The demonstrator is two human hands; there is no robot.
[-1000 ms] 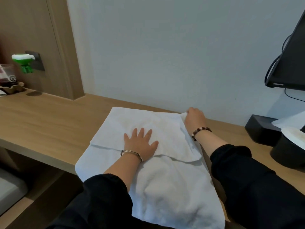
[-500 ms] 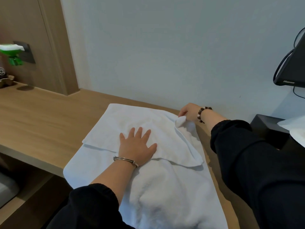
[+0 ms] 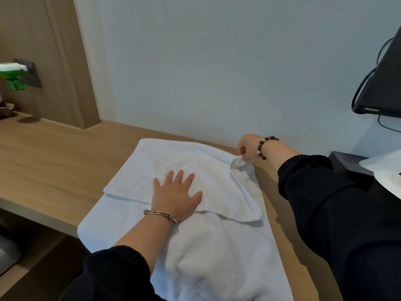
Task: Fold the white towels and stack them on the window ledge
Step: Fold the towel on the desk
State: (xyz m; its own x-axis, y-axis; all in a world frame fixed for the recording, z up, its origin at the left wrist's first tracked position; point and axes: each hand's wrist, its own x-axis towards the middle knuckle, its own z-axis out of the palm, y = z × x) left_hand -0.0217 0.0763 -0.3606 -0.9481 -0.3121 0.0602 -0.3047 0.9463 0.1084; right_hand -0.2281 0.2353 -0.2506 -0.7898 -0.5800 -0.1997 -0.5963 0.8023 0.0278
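Note:
A white towel lies on the wooden ledge, its far part folded back toward me and its near end hanging over the front edge. My left hand lies flat with spread fingers on the folded flap, pressing it down. My right hand is at the towel's far right corner by the wall and pinches that corner, lifting it slightly off the ledge.
A black monitor with cables hangs at the right above a black box with white paper. At the far left a green and white object sits by a wall socket. The wall runs close behind the towel.
My right hand has pulled the far right corner up and outward to the right, away from the fold. The left hand has stayed flat on the flap.

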